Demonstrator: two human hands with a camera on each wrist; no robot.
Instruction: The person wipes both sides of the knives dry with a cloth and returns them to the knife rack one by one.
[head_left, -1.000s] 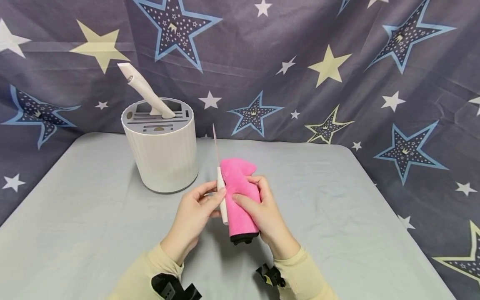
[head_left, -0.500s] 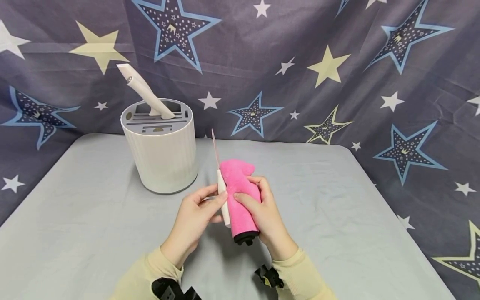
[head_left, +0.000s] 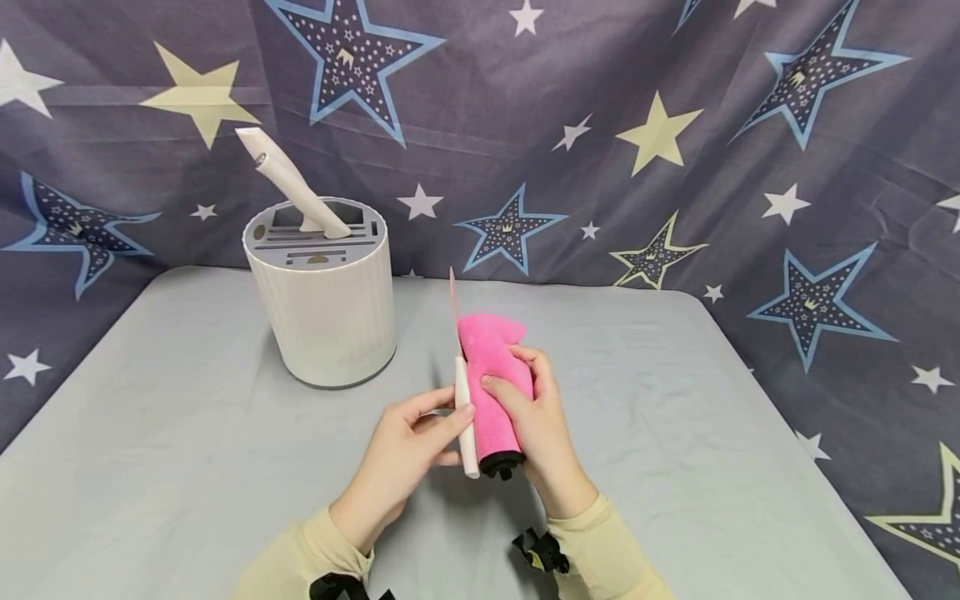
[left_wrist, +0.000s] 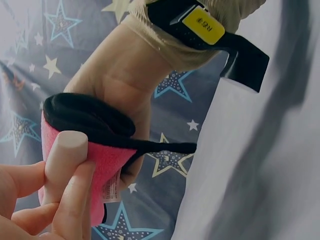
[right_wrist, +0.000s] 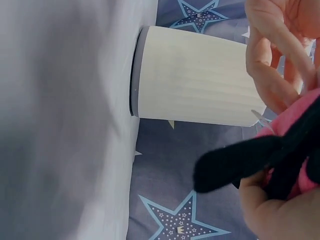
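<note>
My left hand (head_left: pixel 405 454) pinches the white handle of a knife (head_left: pixel 465 417), with thumb on top and fingers beneath. Its thin pinkish blade points up and away, almost edge-on in the head view. Close along the knife's right side is a pink plush bundle (head_left: pixel 493 425) with black trim at its near end, gripped by my right hand (head_left: pixel 549 433), thumb across the top. In the left wrist view the butt of the knife handle (left_wrist: pixel 66 152) overlaps the pink fabric, and a small white label (left_wrist: pixel 111 189) shows. A black strap (right_wrist: pixel 235 162) sticks out in the right wrist view.
A ribbed white knife block (head_left: pixel 322 312) with a grey slotted top stands at back left. A white-handled tool (head_left: pixel 296 187) leans out of it. Beneath lies a grey cloth-covered table (head_left: pixel 675 467), backed by a dark star-printed curtain (head_left: pixel 570 75).
Both hands have shifted a little to the right with the knife and the pink bundle. The knife now sits lower along the bundle, nearer to me. The block has stayed put.
</note>
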